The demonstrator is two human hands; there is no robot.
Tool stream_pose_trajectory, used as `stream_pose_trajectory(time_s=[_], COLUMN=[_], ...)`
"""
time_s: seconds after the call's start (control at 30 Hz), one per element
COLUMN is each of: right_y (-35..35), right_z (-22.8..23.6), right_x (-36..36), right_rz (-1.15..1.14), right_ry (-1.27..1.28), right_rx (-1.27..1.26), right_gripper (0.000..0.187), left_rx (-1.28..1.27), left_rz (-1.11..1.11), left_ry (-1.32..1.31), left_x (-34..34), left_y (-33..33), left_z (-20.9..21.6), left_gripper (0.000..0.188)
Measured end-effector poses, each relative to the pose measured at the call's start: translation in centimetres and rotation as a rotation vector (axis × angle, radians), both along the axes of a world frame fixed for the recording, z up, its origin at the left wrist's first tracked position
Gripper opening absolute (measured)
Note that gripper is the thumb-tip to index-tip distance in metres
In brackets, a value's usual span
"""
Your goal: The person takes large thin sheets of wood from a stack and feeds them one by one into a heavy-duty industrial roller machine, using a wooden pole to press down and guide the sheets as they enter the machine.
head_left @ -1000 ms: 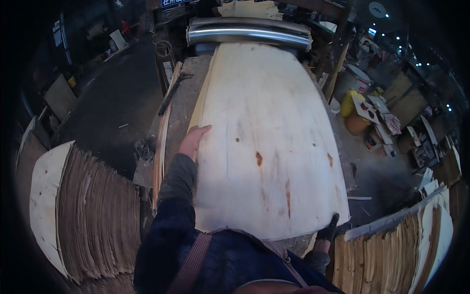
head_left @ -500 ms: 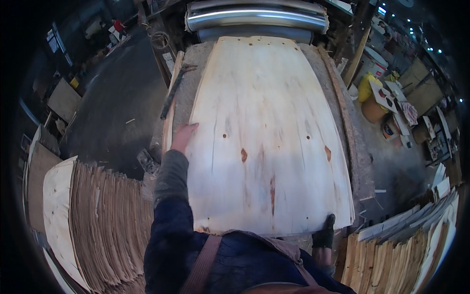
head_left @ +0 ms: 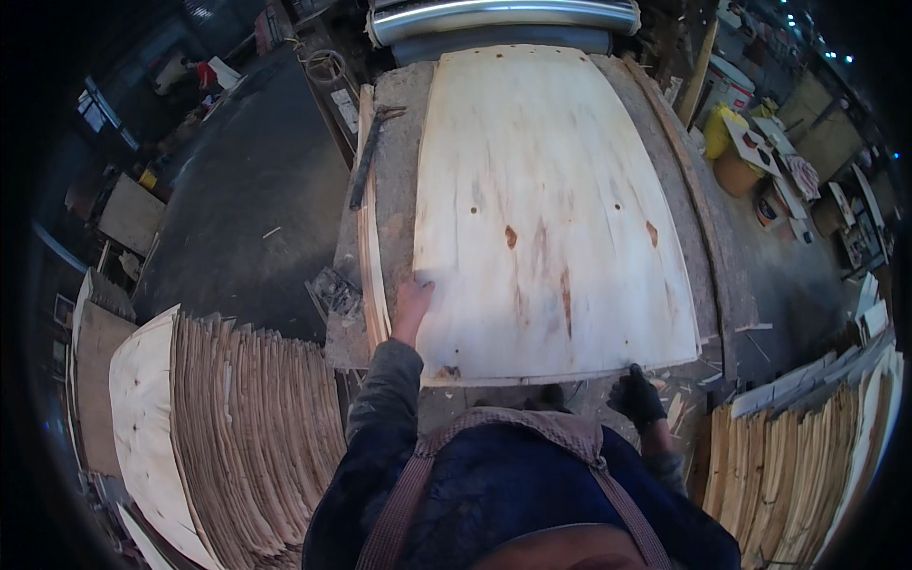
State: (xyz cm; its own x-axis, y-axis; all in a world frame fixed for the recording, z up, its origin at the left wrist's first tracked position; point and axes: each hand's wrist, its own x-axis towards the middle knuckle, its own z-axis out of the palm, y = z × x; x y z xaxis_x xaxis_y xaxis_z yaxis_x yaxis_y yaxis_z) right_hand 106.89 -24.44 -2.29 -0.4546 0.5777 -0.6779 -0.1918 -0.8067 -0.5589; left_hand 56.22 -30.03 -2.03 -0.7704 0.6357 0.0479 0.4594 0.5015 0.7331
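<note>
The sheet (head_left: 541,190) lies on the bench (head_left: 403,171), its far end near the roller (head_left: 503,17); the gloved right hand (head_left: 638,397) pinches its near edge, thumb on top; the left hand (head_left: 412,306) touches its left edge, fingers partly hidden, so I cannot tell its grip

A pale board (head_left: 744,142) lies across a brown bucket (head_left: 735,175). Beyond the bucket sit a yellow bag (head_left: 714,133) and, farther back, a white drum (head_left: 730,85); a striped cloth (head_left: 804,178) lies right of the bucket.
</note>
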Motion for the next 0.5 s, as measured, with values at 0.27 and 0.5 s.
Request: stream_pose_trajectory(time_s=[0.27, 0.5], right_y=[-2.9, -3.1], right_z=[0.5, 2.1], right_x=[-8.3, -7.5], right_rz=[0.078, 0.232], right_ry=[0.016, -0.069], right_rx=[0.059, 0.065], right_gripper=[0.028, 0.048], left_rx=[0.309, 0.529], left_rz=[0.026, -0.12], left_ry=[-0.08, -0.853], left_x=[-4.5, -0.6], left_y=[2.0, 0.7], left_z=[-3.2, 10.5], left_gripper=[0.025, 0.031])
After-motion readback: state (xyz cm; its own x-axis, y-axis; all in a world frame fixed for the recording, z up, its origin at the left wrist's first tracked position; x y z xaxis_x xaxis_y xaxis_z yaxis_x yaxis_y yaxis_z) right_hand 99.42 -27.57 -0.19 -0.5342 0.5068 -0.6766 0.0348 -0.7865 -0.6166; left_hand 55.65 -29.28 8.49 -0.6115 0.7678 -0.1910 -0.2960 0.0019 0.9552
